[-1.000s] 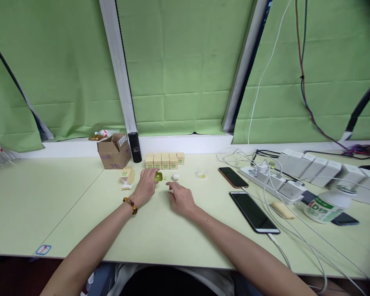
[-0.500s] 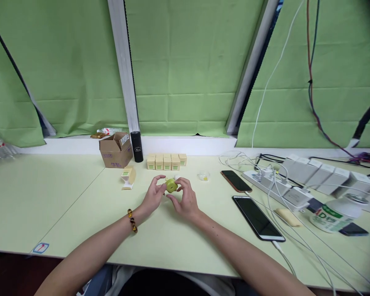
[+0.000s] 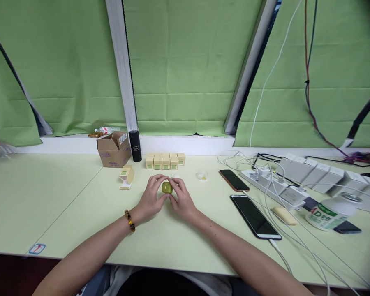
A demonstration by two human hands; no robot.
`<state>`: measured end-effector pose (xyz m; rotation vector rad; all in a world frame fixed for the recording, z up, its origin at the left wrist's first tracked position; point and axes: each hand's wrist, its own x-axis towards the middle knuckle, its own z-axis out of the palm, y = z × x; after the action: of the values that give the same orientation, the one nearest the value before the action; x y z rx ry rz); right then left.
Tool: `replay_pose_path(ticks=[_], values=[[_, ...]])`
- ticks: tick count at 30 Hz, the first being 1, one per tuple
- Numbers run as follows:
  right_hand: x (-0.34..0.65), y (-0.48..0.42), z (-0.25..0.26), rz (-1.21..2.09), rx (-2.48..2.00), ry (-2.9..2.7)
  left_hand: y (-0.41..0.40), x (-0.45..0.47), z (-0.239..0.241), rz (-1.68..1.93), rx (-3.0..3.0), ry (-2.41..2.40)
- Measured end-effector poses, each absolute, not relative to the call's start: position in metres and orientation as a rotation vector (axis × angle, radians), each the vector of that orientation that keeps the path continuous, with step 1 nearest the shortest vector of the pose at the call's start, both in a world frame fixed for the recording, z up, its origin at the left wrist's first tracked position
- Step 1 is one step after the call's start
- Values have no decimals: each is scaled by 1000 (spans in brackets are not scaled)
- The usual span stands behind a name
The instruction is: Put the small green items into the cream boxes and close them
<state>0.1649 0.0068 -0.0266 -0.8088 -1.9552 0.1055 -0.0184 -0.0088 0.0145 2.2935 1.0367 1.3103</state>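
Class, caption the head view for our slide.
Left hand and right hand hold a small, glossy, rounded green object before beige cardboard boxes.

To the left, the bare table [image 3: 55, 193] gave the left fingers [image 3: 154, 181] a wide way out, and the strip between the forearms [image 3: 95, 238] was open too. A green case [image 3: 167, 188] filled the gap between both hands' fingers. Ahead, a row of small boxes [image 3: 165, 161] blocked a low path; an opened box [image 3: 127, 176], carton [image 3: 113, 153] and black flask [image 3: 135, 146] stood farther left. A white piece sat just behind the right fingers [image 3: 180, 187]. Rightward, a gap ran to the large phone [image 3: 255, 216], beyond which cables [image 3: 274, 243], a power strip [image 3: 249, 176] and a white bottle [image 3: 329, 211] crowded the way.
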Motion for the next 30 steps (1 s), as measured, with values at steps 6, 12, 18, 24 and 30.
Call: replay_pose_path(ticks=[6, 12, 18, 24, 30], values=[[165, 11, -28, 182, -736, -1913, 2, -17, 8, 1332, 1979, 1054], [177, 39, -22, -108, -1066, -1943, 26, -26, 7, 1439, 1255, 791], [162, 81, -11, -297, -1408, -2252, 34, -33, 1, 1385, 951, 562], [133, 102, -11, -153, -1404, -2219, 34, -33, 0, 1366, 919, 552], [143, 82, -8, 116, -1277, -1984, 33, -32, 1, 1372, 964, 567]])
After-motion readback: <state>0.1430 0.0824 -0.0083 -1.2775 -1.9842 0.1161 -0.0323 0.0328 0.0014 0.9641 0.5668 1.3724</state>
